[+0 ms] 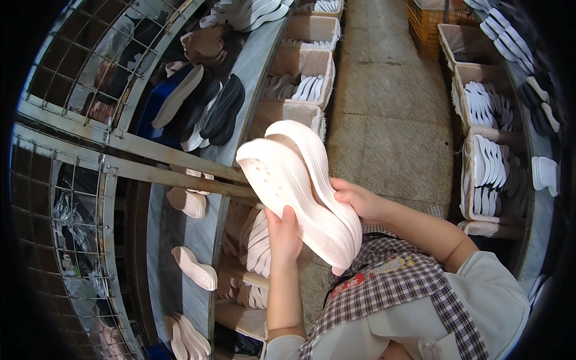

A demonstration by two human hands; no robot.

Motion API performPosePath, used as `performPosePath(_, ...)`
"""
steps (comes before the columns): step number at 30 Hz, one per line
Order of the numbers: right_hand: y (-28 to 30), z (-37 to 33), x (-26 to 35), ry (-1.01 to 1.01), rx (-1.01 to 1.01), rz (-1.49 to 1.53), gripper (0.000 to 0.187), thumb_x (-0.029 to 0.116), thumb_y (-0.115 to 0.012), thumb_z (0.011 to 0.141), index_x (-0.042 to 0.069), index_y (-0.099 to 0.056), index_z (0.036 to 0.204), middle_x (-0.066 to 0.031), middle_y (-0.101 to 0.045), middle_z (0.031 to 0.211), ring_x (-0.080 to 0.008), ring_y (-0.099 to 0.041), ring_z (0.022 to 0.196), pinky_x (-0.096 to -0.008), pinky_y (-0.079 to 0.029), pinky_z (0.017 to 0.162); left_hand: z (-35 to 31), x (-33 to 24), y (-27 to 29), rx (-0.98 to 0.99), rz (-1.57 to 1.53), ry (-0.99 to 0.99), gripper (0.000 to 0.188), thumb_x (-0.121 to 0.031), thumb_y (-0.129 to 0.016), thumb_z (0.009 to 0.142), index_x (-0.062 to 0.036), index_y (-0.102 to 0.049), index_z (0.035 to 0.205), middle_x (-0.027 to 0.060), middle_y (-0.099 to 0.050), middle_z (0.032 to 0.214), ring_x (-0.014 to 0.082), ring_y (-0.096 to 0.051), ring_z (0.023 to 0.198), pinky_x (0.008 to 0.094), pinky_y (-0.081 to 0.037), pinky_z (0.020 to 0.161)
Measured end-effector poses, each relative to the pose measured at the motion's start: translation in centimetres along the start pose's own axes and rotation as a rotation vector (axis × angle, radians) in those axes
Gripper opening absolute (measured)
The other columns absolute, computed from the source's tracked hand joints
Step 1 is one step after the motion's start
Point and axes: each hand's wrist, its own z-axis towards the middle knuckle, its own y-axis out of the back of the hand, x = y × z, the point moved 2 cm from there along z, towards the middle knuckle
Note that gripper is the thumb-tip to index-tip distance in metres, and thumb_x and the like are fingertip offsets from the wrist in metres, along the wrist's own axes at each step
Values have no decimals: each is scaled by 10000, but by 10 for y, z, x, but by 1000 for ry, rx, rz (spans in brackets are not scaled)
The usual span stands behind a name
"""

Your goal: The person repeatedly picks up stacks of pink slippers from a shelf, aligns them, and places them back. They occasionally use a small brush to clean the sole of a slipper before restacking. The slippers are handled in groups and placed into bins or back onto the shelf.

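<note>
Two pale pink shoe soles (288,195) are held up side by side in front of my chest, their wide ends pointing away and up to the left. The nearer one shows a few small holes near its wide end. My left hand (283,233) grips its lower left edge, with the thumb lying along the side. On the opposite side, my right hand (359,201) is closed on the edge of the farther sole, thumb on top. Most of the fingers of both hands are hidden beneath the soles.
A metal counter (231,114) on the left carries dark soles (223,111) and a single pale sole (195,268). Cloth-lined baskets (306,63) of soles line both sides of the aisle floor (390,108). A wire-mesh rack (66,150) with a metal bar stands far left.
</note>
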Motion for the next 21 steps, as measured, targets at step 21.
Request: performPosePath(21,9,-5,1,262,112,-617,521,74,-484,867,-36,-366,1362,-160,-306,1445,-238,-253,1353,-377,-183,1112,0,9,24,43,147,-129,558,-169,-582,901,-14,-296,1355,113,-457,1297,212,-479,1168,355,-401,974)
